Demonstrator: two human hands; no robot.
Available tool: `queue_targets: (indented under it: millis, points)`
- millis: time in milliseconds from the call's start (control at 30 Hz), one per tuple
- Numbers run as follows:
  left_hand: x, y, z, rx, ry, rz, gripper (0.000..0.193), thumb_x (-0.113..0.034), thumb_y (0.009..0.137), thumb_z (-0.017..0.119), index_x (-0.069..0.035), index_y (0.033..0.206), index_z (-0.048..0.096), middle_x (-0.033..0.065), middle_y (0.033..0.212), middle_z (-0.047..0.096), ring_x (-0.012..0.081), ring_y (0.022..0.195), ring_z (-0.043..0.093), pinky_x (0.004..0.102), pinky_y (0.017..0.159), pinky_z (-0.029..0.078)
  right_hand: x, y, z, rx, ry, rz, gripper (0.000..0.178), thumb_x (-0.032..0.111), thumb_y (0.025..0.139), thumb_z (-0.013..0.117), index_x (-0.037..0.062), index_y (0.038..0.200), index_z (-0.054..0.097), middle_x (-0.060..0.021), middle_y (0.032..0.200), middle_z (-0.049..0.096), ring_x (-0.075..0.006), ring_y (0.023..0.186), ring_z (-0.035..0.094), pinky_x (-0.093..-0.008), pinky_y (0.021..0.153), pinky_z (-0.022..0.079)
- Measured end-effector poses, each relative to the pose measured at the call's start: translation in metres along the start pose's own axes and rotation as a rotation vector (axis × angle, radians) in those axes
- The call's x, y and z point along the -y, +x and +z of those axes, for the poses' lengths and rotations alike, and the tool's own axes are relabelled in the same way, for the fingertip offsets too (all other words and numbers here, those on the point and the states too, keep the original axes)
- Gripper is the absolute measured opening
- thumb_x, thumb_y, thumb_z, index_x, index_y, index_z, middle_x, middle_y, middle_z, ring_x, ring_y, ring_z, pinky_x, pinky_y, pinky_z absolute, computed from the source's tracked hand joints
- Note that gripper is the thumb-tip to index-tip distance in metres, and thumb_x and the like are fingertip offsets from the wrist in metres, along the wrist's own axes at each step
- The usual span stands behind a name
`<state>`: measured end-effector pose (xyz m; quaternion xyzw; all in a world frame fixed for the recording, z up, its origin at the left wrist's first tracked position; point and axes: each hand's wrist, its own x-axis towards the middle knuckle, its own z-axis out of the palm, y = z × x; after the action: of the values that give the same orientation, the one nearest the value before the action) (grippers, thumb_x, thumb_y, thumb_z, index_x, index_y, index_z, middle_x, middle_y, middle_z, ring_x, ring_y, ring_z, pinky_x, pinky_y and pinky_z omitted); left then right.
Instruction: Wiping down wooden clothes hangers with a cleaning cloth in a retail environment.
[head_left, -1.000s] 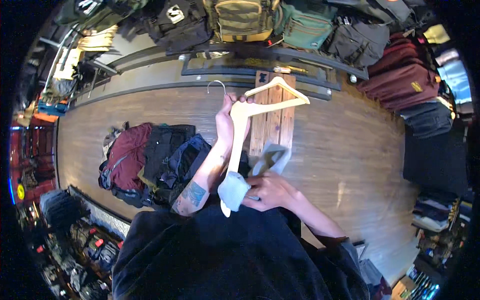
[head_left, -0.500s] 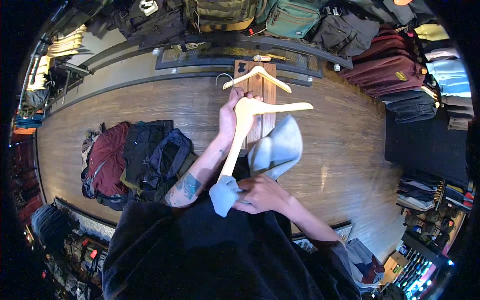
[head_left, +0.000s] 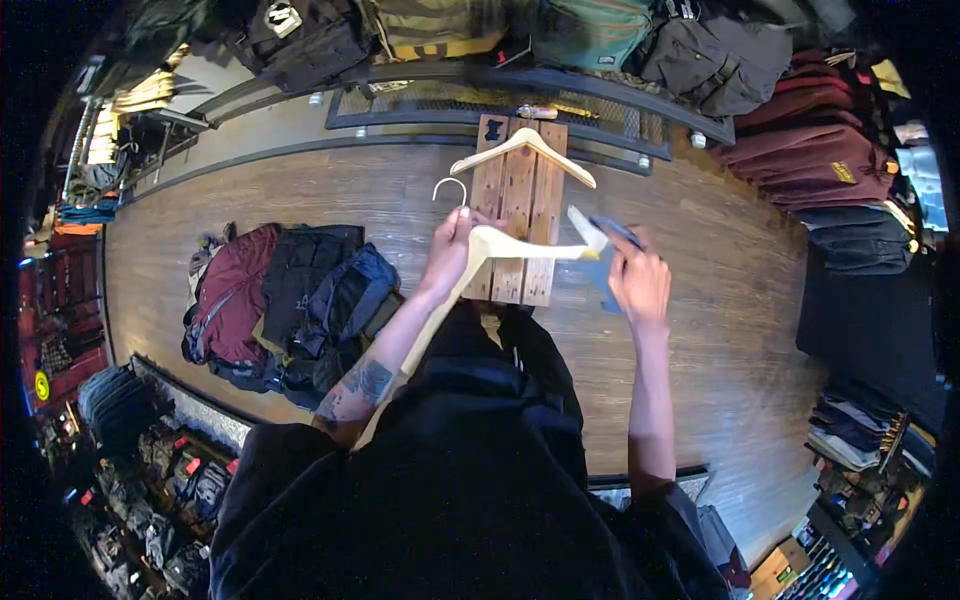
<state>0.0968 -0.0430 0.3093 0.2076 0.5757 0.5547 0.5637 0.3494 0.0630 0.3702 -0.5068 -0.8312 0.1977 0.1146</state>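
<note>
Left hand (head_left: 452, 243) grips a wooden hanger (head_left: 510, 245) — right hand (head_left: 638, 280) pinches grey cloth (head_left: 592, 240) at its end.

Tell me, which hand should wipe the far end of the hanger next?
Probably the right hand: it holds the blue cloth right at that end of the wooden hanger. The left hand is busy gripping the hanger near its hook.

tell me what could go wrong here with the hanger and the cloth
1. The right hand pinches the blue cloth only at the tip of the hanger; it might slip off that arm.
2. The left hand has its grip just under the hook, so the hanger could tilt as the cloth is pulled.
3. A second hanger lies loose on the wooden stand ahead and could get knocked off.
</note>
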Motion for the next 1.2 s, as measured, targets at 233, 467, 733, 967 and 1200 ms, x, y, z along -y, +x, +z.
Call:
queue_targets:
  millis: [233, 467, 733, 967, 1200]
  points:
    - [0.079, 0.079, -0.009, 0.108, 0.189, -0.225, 0.036, -0.028, 0.111, 0.034, -0.002, 0.1, 0.056, 0.0174, 0.107, 0.072, 0.0191, 0.1, 0.067, 0.0302, 0.092, 0.051, -0.149, -0.022, 0.096, 0.569, 0.25, 0.048, 0.045, 0.045, 0.094, 0.065, 0.0032, 0.11, 0.071, -0.0133, 0.088, 0.071, -0.0318, 0.079, 0.066, -0.0407, 0.076, 0.05]
    - [0.18, 0.16, -0.009, 0.16, 0.779, -0.191, 0.04, -0.034, 0.106, 0.047, -0.001, 0.121, 0.064, 0.0122, 0.107, 0.072, 0.0184, 0.091, 0.067, 0.0314, 0.081, 0.053, -0.241, -0.022, 0.208, 0.637, 0.692, 0.449, 0.037, 0.034, 0.098, 0.065, -0.0002, 0.112, 0.07, -0.0056, 0.078, 0.066, -0.0126, 0.076, 0.059, -0.0315, 0.07, 0.05]
    - [0.302, 0.205, -0.15, -0.031, 1.101, 0.067, 0.026, -0.024, 0.095, 0.061, -0.01, 0.116, 0.067, 0.0162, 0.106, 0.07, 0.0354, 0.097, 0.067, 0.0443, 0.085, 0.052, -0.313, 0.05, 0.36, 0.527, 0.726, 0.289, 0.039, 0.036, 0.101, 0.062, -0.0011, 0.111, 0.066, 0.0035, 0.075, 0.056, -0.0089, 0.069, 0.046, -0.0288, 0.062, 0.043]
    - [0.318, 0.232, -0.186, -0.224, 1.148, 0.162, 0.027, -0.015, 0.089, 0.068, -0.007, 0.115, 0.067, 0.0174, 0.108, 0.068, 0.0385, 0.103, 0.062, 0.0453, 0.088, 0.05, -0.304, 0.097, 0.383, 0.546, 0.518, 0.356, 0.048, 0.043, 0.101, 0.059, 0.0006, 0.121, 0.065, -0.0071, 0.095, 0.07, -0.0149, 0.085, 0.059, -0.0314, 0.081, 0.049]
    - [0.313, 0.254, -0.17, -0.22, 1.049, 0.251, 0.022, -0.01, 0.085, 0.069, -0.003, 0.106, 0.069, 0.019, 0.1, 0.068, 0.04, 0.096, 0.063, 0.046, 0.087, 0.05, -0.312, 0.109, 0.386, 0.549, 0.553, 0.386, 0.054, 0.046, 0.099, 0.06, -0.0005, 0.125, 0.063, -0.0103, 0.103, 0.07, -0.0166, 0.092, 0.06, -0.0322, 0.089, 0.048]
